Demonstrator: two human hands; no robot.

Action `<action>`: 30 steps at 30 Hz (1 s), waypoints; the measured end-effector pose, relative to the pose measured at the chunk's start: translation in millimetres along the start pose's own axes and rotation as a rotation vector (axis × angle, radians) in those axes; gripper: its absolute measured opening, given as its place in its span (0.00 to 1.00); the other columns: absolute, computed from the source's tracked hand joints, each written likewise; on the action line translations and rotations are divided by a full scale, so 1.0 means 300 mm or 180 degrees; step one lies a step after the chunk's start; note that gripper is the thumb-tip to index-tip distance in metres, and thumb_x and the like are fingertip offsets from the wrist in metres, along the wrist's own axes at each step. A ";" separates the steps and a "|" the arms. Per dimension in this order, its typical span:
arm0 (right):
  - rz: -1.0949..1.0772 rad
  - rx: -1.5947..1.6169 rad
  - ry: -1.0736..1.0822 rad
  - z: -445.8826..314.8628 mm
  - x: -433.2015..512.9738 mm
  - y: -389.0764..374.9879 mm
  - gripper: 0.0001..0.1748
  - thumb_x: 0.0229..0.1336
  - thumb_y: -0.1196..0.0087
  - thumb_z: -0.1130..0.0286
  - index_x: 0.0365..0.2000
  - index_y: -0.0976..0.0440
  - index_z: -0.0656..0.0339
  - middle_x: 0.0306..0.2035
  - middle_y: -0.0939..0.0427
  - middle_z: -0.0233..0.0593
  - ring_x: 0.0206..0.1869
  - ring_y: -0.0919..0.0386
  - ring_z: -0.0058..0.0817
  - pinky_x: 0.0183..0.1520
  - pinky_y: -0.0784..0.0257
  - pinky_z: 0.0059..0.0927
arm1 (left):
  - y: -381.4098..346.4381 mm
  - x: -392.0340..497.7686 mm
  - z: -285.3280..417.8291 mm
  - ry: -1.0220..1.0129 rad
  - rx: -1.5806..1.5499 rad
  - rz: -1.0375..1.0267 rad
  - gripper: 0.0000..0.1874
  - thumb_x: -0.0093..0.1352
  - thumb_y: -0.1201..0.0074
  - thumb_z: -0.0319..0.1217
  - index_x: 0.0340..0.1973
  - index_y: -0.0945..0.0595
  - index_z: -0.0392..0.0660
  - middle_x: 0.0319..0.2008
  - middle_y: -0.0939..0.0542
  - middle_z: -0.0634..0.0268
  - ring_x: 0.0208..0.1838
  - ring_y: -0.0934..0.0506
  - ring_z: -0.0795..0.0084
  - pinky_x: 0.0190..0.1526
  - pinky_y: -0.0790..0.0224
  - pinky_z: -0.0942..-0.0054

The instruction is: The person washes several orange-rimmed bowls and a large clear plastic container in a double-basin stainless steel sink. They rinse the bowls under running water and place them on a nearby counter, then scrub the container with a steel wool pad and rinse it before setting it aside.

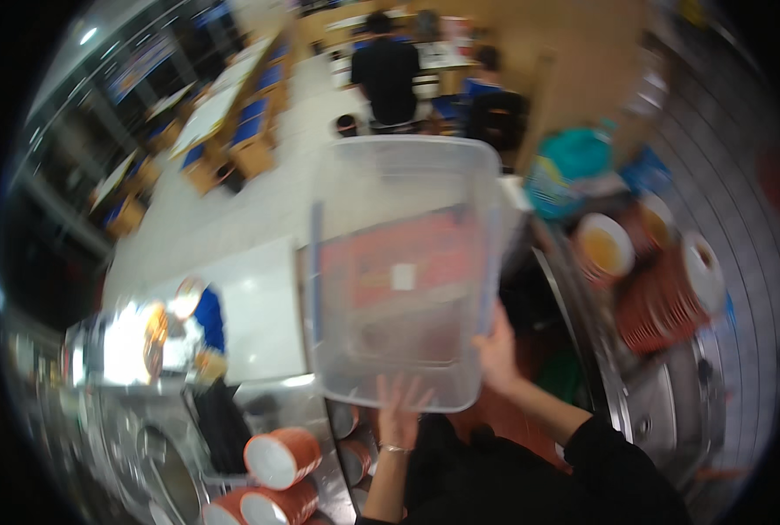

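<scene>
A translucent plastic storage box with blue strips along its sides is held up in front of me. My right hand grips its right side, thumb against the wall. At the near end, my left hand supports it with fingers spread, seen partly through the plastic. Behind the box, a red printed surface and a small white square show through. I cannot tell whether the white square is on the box.
Stacked red paper tubs stand on a steel counter at lower left. To the right are more stacked red tubs, a teal package and a steel sink. People sit at tables beyond; a black-clad person faces away.
</scene>
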State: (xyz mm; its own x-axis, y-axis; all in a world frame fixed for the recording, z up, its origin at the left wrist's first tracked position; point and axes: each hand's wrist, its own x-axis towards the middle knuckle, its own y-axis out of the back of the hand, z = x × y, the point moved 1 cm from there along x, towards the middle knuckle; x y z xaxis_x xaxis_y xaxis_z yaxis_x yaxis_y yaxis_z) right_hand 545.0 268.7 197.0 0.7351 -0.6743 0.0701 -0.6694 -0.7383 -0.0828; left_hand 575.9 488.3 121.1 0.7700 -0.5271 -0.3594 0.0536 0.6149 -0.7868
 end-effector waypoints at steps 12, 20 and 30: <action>0.0587 -0.0405 0.0058 -0.307 -0.826 0.779 0.47 0.60 0.42 0.72 0.71 0.60 0.63 0.66 0.44 0.54 0.68 0.41 0.42 0.69 0.42 0.43 | -0.406 -0.412 -0.375 0.0230 0.1754 -0.0825 0.54 0.57 0.46 0.23 0.75 0.57 0.48 0.72 0.46 0.48 0.69 0.39 0.38 0.63 0.37 0.37; 0.2823 0.1493 -0.0507 -0.316 -1.332 1.127 0.32 0.62 0.41 0.71 0.60 0.46 0.60 0.56 0.31 0.40 0.58 0.27 0.32 0.58 0.26 0.38 | -0.682 -0.464 -0.705 0.1459 0.2761 -0.2213 0.54 0.52 0.51 0.21 0.75 0.54 0.46 0.71 0.44 0.46 0.67 0.35 0.42 0.59 0.32 0.44; 0.3873 0.2483 -0.0778 -0.296 -1.759 1.466 0.24 0.66 0.53 0.66 0.55 0.40 0.73 0.50 0.28 0.54 0.47 0.21 0.46 0.48 0.17 0.44 | -1.116 -0.545 -1.500 0.2642 0.4992 -0.4480 0.21 0.67 0.48 0.36 0.52 0.23 0.37 0.43 0.20 0.61 0.43 0.21 0.75 0.40 0.28 0.75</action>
State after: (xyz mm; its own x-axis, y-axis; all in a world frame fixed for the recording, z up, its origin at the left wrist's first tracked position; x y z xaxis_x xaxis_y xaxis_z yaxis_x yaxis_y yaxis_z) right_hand -146.8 298.6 211.8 -0.1757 -0.7846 -0.5946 -0.7083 0.5203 -0.4771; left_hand 146.0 104.6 217.4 -0.5181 -0.6943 -0.4995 0.7667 -0.6358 0.0885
